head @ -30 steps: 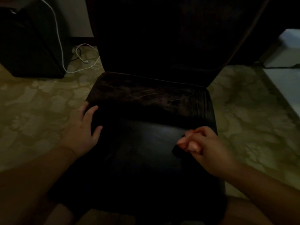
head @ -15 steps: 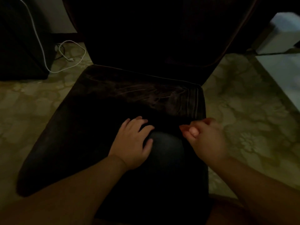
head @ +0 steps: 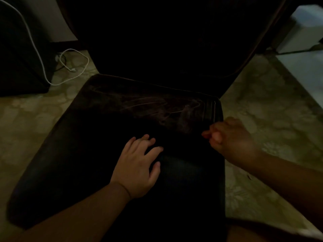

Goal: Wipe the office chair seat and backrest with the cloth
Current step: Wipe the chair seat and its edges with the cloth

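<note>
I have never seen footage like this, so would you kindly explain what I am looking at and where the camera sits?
There is no machine: a person wears one camera on the head, looking down at bare hands. The left hand lies flat, fingers spread, on the dark padded chair seat. The right hand is closed in a pinch near the seat's right edge, apparently on a dark cloth too dim to make out. The dark backrest rises behind. A white cable lies on the patterned floor.

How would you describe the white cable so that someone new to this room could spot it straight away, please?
Start at the dark chair seat and look past its far left corner to the patterned floor. There the white cable runs down beside a dark cabinet and loops on the floor, the only thin, bright, curling thing among dark furniture.
</note>
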Available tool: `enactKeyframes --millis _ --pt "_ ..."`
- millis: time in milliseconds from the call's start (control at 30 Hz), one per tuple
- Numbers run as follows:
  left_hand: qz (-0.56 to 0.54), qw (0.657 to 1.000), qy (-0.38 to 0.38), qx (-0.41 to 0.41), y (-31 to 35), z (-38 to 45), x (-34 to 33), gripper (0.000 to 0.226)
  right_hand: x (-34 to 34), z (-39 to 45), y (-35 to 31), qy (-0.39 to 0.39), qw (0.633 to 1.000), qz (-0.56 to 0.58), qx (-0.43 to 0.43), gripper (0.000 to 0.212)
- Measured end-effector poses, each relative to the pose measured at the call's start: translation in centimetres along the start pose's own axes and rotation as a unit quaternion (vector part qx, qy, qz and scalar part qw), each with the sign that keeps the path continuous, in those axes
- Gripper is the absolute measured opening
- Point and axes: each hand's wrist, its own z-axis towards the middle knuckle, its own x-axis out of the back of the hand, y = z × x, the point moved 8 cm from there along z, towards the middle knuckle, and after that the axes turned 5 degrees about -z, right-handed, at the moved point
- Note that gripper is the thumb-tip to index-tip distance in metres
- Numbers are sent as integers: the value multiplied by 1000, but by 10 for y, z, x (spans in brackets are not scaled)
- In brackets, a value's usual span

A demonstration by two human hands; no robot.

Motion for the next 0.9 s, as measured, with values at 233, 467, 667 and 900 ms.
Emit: enactKeyframes --millis 233,467,667,900 --pt "3 1000 8 -4 -2 1 1 43 -12 33 -61 9 999 -19 -24 17" --pt "-7 1000 -4 -18 -2 0 2 42 10 32 -51 43 999 -30 11 23" --pt "-18 1000 12 -4 2 3 5 41 -28 53 -134 4 998 -13 67 27" --pt "-141 988 56 -11 -32 11 43 40 -3 77 -89 46 995 -83 -19 24"
